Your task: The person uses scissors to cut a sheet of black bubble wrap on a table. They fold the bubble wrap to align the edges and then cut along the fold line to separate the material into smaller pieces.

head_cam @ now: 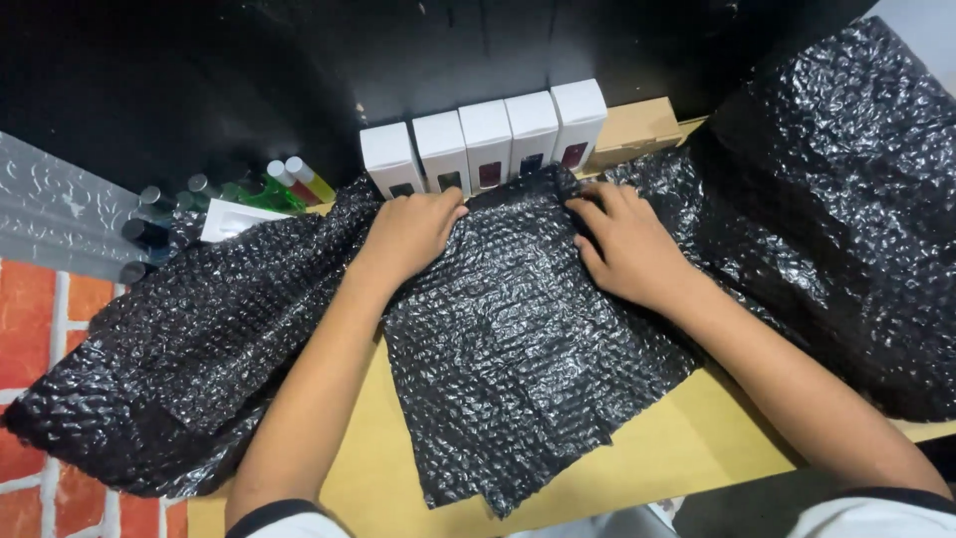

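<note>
A sheet of black bubble wrap (518, 349) lies spread over a tan cardboard surface (677, 453). My left hand (413, 234) presses on the sheet's far left part, fingers curled at its far edge. My right hand (627, 249) lies flat on the far right part, fingertips at the folded edge. Neither hand lifts the sheet. Just beyond both hands stands a row of several small white boxes (488, 144) with dark coloured windows low on their fronts.
More black bubble wrap is piled at the right (846, 199) and at the left (179, 349). Several capped tubes and bottles (269, 184) lie at the back left. A brown cardboard box (637, 125) stands behind the white boxes. Orange brick-pattern floor (40, 309) shows at left.
</note>
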